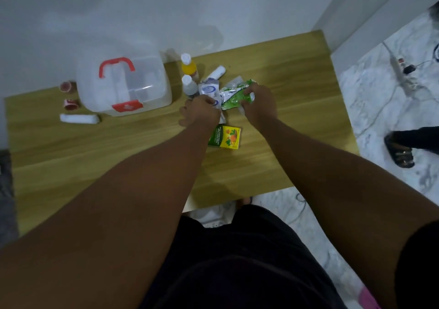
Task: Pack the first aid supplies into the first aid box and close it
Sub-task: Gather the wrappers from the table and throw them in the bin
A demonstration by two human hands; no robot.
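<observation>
Head view: left hand (200, 112) gripping white-blue sachets (209, 91), right hand (259, 105) gripping green foil packets (234, 95), gathered mid-surface for boxing.

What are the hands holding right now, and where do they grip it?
The right hand grips a green sachet strip at its far right end. The left hand rests on white-and-blue packets; a real grip cannot be told.

Two bare forearms, no watch or rings seen; left hand (200, 114) and right hand (260, 105) bare too. Dark short sleeve (418, 268) on right upper arm, dark shorts (237, 261) below.
</observation>
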